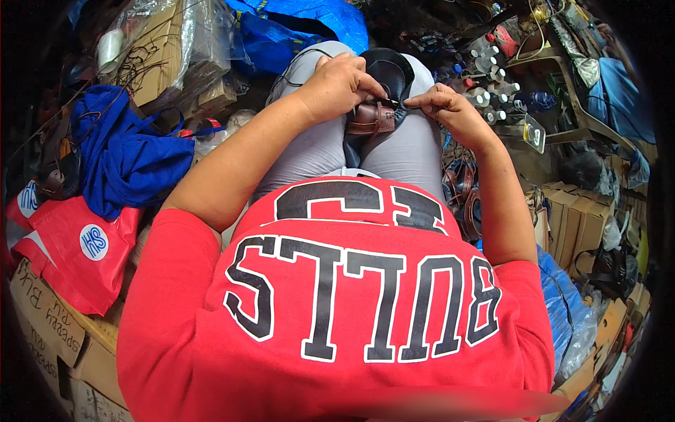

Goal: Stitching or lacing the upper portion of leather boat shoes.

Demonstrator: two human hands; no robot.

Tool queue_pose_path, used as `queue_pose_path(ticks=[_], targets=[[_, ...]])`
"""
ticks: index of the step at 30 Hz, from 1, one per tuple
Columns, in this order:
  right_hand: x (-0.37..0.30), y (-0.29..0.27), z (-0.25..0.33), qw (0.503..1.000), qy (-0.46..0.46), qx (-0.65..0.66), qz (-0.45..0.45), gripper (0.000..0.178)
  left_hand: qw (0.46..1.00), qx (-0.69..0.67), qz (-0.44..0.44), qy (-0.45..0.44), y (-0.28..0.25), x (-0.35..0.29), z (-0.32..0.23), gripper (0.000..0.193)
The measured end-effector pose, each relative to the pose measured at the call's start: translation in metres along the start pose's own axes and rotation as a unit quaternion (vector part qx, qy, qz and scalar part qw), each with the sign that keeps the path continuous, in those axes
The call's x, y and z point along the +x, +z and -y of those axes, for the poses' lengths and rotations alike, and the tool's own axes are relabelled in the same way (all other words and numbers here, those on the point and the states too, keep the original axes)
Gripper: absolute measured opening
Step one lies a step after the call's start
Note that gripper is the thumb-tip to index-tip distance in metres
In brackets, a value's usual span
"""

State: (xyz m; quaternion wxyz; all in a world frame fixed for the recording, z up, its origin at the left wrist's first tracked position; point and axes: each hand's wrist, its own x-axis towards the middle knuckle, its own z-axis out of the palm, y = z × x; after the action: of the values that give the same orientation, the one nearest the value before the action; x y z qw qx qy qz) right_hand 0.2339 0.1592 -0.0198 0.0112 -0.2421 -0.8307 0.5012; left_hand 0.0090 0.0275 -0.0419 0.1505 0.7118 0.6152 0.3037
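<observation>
A dark shoe (pixel 391 70) with a brown leather band (pixel 370 119) across it rests on my lap, between my grey-clad thighs. My left hand (pixel 344 88) reaches in over it from the left, its thumb and forefinger pinched together at the shoe opening. What those fingertips hold is too small to make out. From the right, my right hand (pixel 450 112) pinches the shoe's edge with thumb and forefinger, its other fingers curled. Only a small gap separates the two hands' fingertips. A thin dark cord (pixel 283 72) runs over my left knee.
Blue cloth (pixel 126 151), a red bag (pixel 84 246) and cardboard boxes (pixel 53 323) crowd my left. A blue bag (pixel 302 28) lies beyond my knees. Several small bottles (pixel 489 91) and a frame (pixel 580 105) stand at the right, above more cardboard (pixel 573 221).
</observation>
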Motion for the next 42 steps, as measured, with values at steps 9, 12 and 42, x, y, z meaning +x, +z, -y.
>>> queue_pose_path(ticks=[9, 12, 42], targets=[[0.001, 0.001, -0.005, 1.0, -0.004, 0.02, -0.003, 0.049, 1.0, 0.006, -0.002, 0.009, 0.002, 0.002, 0.002, 0.022], [0.002, 0.0, -0.008, 0.999, 0.001, 0.041, 0.008, 0.051, 0.999, 0.025, -0.016, 0.031, 0.003, 0.003, 0.002, 0.021], [-0.014, 0.027, -0.002, 0.986, 0.024, 0.143, -0.087, 0.029, 0.964, -0.069, 0.098, -0.239, 0.006, 0.011, -0.027, 0.018]])
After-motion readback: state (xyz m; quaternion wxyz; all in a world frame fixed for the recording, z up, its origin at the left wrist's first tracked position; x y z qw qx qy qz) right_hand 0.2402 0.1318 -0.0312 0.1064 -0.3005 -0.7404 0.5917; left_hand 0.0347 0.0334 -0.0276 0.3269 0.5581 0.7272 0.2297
